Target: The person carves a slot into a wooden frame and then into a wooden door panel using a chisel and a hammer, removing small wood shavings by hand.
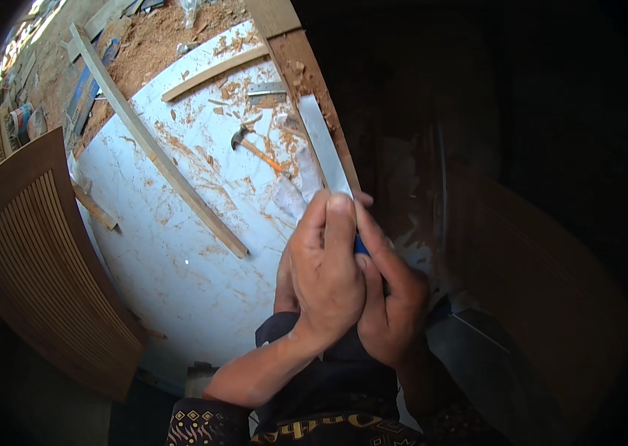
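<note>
A long, flat, pale blade-like strip (325, 141) lies along a wooden board (303, 63), pointing away from me. My left hand (327, 271) is closed round its near end, with the thumb laid on top. Beside and partly under it, my right hand (392, 297) is closed too, fingers wrapped round a blue handle-like piece (361, 245). This blue piece lies in line with the strip, but the hands hide whether they are joined. A crumpled whitish cloth (292, 197) is just left of the hands.
A hammer (258, 151) with an orange handle lies on the white marbled sheet (210, 297) among wood shavings. Two wooden battens (158, 152) lie there, near a metal hinge-like plate (266, 89). At left stands a slatted wooden panel (46, 253). The right side is dark.
</note>
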A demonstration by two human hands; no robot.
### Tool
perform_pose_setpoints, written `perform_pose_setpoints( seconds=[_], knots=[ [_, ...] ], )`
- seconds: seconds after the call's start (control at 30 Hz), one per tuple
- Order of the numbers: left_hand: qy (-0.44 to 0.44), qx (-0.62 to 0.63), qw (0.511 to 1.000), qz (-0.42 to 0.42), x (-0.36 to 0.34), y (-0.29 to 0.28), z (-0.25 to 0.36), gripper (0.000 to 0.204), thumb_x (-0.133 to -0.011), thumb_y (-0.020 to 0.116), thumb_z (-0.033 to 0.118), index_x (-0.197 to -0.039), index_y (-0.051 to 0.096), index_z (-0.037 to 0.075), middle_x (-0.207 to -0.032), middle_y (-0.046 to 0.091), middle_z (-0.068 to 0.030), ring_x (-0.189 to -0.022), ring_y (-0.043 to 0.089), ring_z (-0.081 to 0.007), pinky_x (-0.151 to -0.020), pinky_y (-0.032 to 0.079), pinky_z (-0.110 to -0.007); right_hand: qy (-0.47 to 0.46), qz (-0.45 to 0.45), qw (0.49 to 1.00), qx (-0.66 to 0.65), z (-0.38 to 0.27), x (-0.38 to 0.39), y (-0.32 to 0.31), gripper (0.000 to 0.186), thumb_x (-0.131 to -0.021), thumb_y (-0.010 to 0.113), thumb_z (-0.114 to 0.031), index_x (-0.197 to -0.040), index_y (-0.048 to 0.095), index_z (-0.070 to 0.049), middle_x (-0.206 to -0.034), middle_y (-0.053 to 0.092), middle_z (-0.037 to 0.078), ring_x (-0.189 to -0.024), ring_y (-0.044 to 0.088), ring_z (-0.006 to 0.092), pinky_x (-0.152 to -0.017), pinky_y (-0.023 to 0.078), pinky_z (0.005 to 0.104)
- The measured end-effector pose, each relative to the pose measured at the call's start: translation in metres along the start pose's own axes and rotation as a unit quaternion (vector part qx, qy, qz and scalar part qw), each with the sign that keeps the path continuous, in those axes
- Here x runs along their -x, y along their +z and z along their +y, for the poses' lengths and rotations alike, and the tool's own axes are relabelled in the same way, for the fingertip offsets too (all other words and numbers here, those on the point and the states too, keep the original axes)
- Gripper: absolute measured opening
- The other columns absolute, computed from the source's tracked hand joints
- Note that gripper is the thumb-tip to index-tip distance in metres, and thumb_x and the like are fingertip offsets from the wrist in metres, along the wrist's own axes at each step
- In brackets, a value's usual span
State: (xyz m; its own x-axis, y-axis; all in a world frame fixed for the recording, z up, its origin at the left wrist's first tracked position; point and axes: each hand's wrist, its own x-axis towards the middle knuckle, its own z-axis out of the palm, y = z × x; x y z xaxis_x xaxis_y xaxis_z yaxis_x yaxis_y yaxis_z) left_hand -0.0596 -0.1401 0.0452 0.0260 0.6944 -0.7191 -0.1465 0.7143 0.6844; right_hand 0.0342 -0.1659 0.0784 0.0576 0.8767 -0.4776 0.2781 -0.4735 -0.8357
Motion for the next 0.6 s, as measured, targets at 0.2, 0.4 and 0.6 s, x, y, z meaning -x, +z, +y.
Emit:
perform_pose_setpoints(
  seconds=[0.2,0.4,0.6],
  knots=[
    [0.006,0.025,1.000,0.000,0.002,0.000,-0.004,0.041,-0.116,0.042,0.035,-0.110,0.065,0.001,-0.084,0.062,0.0012,-0.076,0.054,-0.0045,-0.069,0.045,-0.023,-0.010,0.018,1.000,0.016,-0.001,0.013,0.002,0.045,-0.104,0.050,0.001,-0.148,0.054,0.009,-0.143,0.062,0.031,-0.136,0.061,0.0402,-0.114,0.047,0.0432],
    [-0.009,0.025,1.000,-0.010,0.002,-0.001,-0.003,0.041,-0.117,0.042,0.035,-0.110,0.065,0.001,-0.084,0.062,0.0009,-0.076,0.054,-0.0049,-0.069,0.045,-0.023,-0.013,0.018,0.999,0.024,-0.002,0.009,0.001,0.045,-0.104,0.050,0.001,-0.149,0.054,0.008,-0.144,0.062,0.031,-0.136,0.061,0.0401,-0.114,0.047,0.0437],
    [-0.006,0.025,1.000,-0.011,-0.002,0.001,-0.003,0.041,-0.116,0.042,0.034,-0.110,0.065,0.002,-0.084,0.062,0.0004,-0.075,0.055,-0.0055,-0.070,0.046,-0.023,0.005,0.001,1.000,0.006,-0.006,0.005,-0.002,0.045,-0.108,0.047,-0.002,-0.151,0.052,0.007,-0.148,0.060,0.028,-0.141,0.057,0.0355,-0.118,0.043,0.0422]
  ],
)
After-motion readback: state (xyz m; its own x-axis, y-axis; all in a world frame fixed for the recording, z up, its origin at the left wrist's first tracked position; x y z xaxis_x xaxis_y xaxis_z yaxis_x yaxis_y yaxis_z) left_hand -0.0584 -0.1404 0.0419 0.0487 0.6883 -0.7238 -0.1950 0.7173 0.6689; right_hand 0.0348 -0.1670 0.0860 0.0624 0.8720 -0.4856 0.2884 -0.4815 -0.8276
